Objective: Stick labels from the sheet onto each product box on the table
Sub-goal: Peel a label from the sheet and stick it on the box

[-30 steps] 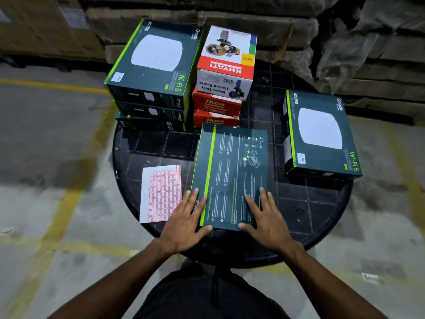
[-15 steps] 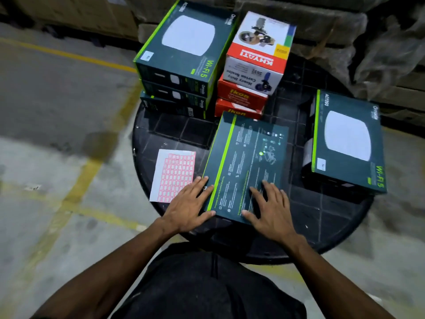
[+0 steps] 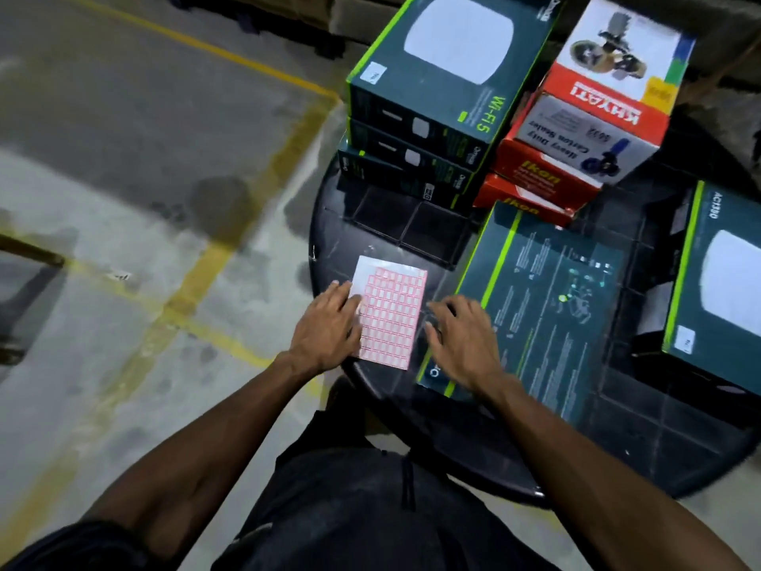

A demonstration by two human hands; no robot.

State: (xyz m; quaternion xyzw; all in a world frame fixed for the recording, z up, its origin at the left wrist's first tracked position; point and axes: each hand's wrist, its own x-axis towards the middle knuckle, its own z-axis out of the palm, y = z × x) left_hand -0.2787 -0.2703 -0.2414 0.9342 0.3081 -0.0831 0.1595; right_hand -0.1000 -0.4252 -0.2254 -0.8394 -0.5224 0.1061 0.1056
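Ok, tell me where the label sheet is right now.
In the head view the label sheet lies flat near the left front edge of the round black table, between the left hand and right hand, just left of the face-down green box.

Bare forearms, dark short sleeve (image 3: 82,541), dark trousers (image 3: 350,508).

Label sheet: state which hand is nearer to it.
Left. The left hand rests on the label sheet's left edge; the right hand sits just off its right edge, partly over the dark green box.
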